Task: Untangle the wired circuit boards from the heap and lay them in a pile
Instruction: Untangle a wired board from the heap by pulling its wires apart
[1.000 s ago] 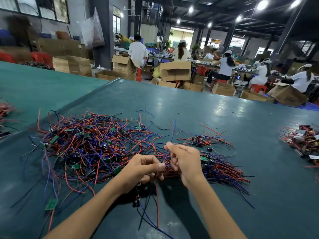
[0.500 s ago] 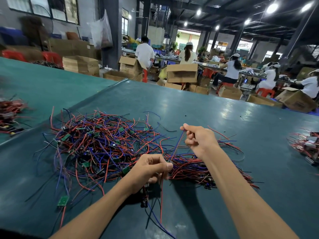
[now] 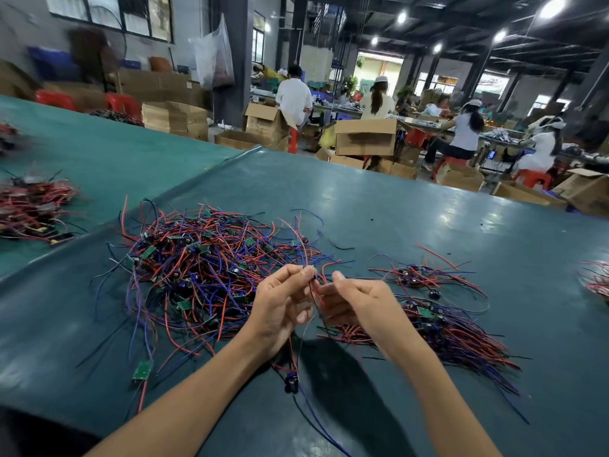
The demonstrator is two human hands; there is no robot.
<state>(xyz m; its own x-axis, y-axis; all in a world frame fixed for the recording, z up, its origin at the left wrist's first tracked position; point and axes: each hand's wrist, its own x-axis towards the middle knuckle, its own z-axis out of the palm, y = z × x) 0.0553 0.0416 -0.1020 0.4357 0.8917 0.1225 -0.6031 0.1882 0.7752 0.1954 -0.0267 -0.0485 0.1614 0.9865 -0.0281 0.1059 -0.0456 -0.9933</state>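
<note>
The left grip [image 3: 280, 305] pinches a few thin red and black wires [image 3: 313, 286] between thumb and fingertips, raised above the counter [image 3: 379, 209]. The right grip [image 3: 357, 301] is just beside it, fingers curled, thumb and fingers closed on the same strands a little lower down. The wires run down between the two wrists to a small dark board [image 3: 291, 382], which is on or just above the counter near the left forearm; which of the two I cannot tell. A blue lead trails from it toward the near edge.

Left of the hands spreads the heap [image 3: 197, 268], a loose tangle of red, blue and black wires dotted with green boards. One green board [image 3: 142, 371] lies apart at its near edge. Right of the hands lies the pile [image 3: 454, 334], its wires roughly combed one way, with a smaller cluster [image 3: 415, 275] just behind it.

On the neighbouring surface at far left sits another red bundle [image 3: 29, 206]. Beyond the counter are cardboard boxes [image 3: 364, 136] and seated workers [image 3: 464, 133].
</note>
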